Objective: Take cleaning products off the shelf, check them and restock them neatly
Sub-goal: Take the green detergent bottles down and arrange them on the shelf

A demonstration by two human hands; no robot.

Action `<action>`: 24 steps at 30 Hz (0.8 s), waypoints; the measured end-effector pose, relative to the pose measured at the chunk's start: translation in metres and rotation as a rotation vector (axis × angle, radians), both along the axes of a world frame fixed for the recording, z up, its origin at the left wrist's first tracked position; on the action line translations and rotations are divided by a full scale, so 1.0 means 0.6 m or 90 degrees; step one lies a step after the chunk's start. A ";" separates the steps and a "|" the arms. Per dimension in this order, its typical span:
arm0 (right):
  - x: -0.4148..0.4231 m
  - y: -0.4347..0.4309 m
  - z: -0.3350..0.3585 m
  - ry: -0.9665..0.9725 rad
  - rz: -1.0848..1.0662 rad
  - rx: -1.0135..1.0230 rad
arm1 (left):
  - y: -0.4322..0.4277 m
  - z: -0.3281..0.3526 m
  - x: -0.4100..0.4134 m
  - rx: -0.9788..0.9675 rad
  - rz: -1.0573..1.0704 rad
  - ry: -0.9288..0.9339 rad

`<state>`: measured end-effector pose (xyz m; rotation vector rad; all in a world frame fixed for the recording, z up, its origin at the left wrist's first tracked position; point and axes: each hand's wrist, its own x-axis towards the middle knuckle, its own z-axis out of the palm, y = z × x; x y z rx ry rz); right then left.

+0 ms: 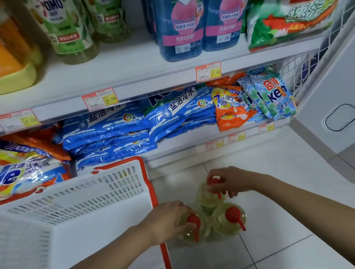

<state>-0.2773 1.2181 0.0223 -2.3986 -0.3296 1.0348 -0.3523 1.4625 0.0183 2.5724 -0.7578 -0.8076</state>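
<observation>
Our left fingers [183, 207] curl round the red cap [193, 219] of the near bottle [185, 236], thumb underneath, so the left hand [166, 218] is grasping it at the top. The right fingers [215, 187] pinch the cap of the far bottle [207, 201] in the same way, and the right hand [225, 179] arches over it. A third bottle [221, 226] stands touching both, with no hand on it, its red handle [241, 225] pointing towards us. All three stand upright in a tight cluster on the floor [286, 232], just beside the white basket [75, 197] and below the shelf [125, 74] they belong on. They look full of pale yellow-green liquid, so we judge them heavy for their size, with stiff clear walls that are smooth and probably slippery. The cap alone is a narrow hold and could twist loose. The firmer grip, we think, is through the red handle at the neck, with a palm under the base once a bottle is up. We cannot tell whether either bottle is off the floor yet. On the lower shelf lie soft blue bags [108, 127], which would sag if a bottle leaned on them.
</observation>
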 end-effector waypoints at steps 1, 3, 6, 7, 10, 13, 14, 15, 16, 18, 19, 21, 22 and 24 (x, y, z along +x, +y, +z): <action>0.003 0.003 0.012 -0.024 0.038 -0.066 | 0.009 0.009 0.008 -0.001 -0.005 -0.032; 0.016 0.018 0.050 -0.131 0.086 -0.146 | 0.037 0.038 0.034 -0.024 0.034 -0.117; 0.052 0.073 0.137 -0.227 0.047 0.033 | 0.107 0.097 0.090 -0.129 0.174 -0.308; 0.069 0.098 0.167 -0.251 0.035 0.109 | 0.135 0.119 0.111 -0.144 0.205 -0.384; 0.123 0.187 0.247 -0.324 -0.041 0.333 | 0.221 0.190 0.166 -0.121 0.264 -0.598; 0.182 0.285 0.304 -0.412 -0.092 0.473 | 0.300 0.233 0.205 -0.026 0.319 -0.680; 0.207 0.316 0.316 -0.426 -0.101 0.486 | 0.322 0.237 0.214 0.015 0.329 -0.675; 0.234 0.347 0.327 -0.428 -0.112 0.490 | 0.339 0.237 0.220 0.053 0.330 -0.657; 0.260 0.376 0.335 -0.422 -0.124 0.492 | 0.352 0.234 0.223 0.085 0.320 -0.635; 0.312 0.430 0.346 -0.397 -0.160 0.492 | 0.367 0.225 0.228 0.129 0.290 -0.604; 0.333 0.453 0.350 -0.375 -0.176 0.494 | 0.370 0.221 0.230 0.140 0.283 -0.601; 0.368 0.493 0.356 -0.310 -0.203 0.512 | 0.372 0.217 0.233 0.142 0.282 -0.612; 0.380 0.510 0.359 -0.286 -0.219 0.510 | 0.373 0.216 0.234 0.139 0.280 -0.622; 0.401 0.538 0.362 -0.291 -0.259 0.500 | 0.376 0.213 0.238 0.133 0.274 -0.643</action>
